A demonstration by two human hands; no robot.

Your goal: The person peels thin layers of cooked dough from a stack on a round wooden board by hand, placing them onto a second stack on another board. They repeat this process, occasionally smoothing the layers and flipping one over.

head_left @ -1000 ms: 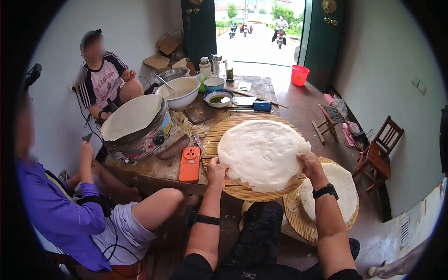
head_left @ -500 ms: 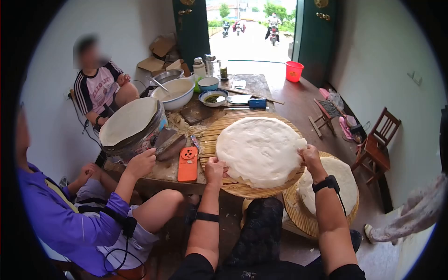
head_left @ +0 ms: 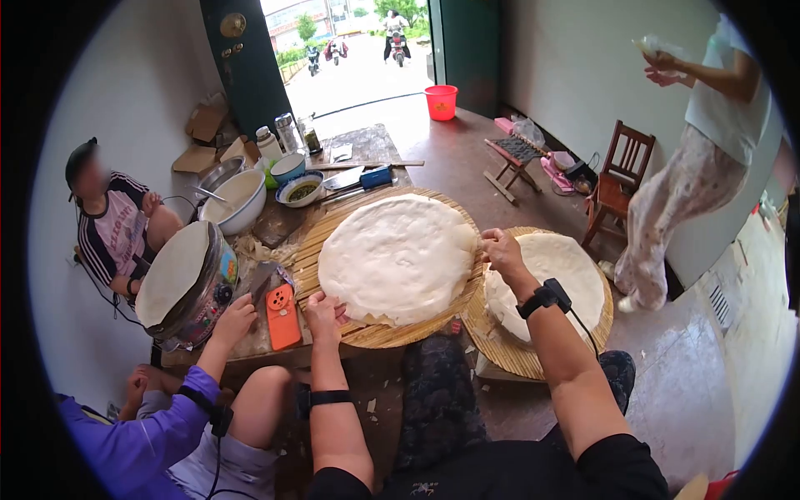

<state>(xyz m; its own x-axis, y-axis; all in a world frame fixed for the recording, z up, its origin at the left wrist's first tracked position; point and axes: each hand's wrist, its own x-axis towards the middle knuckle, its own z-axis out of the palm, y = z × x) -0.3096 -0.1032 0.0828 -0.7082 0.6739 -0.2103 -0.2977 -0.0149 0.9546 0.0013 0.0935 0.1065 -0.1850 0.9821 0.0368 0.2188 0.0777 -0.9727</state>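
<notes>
A stack of thin, pale round flatbreads (head_left: 396, 258) lies on a round slatted tray (head_left: 329, 237) at the table's edge, its lower rim ragged. My left hand (head_left: 323, 318) hovers at the lower left edge of this stack, fingers loosely bent and apart, holding nothing I can see. To the right of the stack, over the tray's rim, my right hand (head_left: 504, 252) has its fingers loosely curved, with nothing visible in them. Below that hand, a second flatbread stack (head_left: 554, 283) rests on another slatted tray (head_left: 604, 321), lower down.
At left, a person in purple reaches a hand (head_left: 236, 321) toward a round griddle (head_left: 221, 283) bearing a pale sheet. An orange phone (head_left: 283, 321), a batter bowl (head_left: 237, 208) and a sauce bowl (head_left: 300, 190) are on the table. Another person stands right, by a wooden chair (head_left: 612, 187).
The view has swung right, bringing the standing person into sight. My hands have drawn outward from the stack's edge, the right one off it toward the second stack.
</notes>
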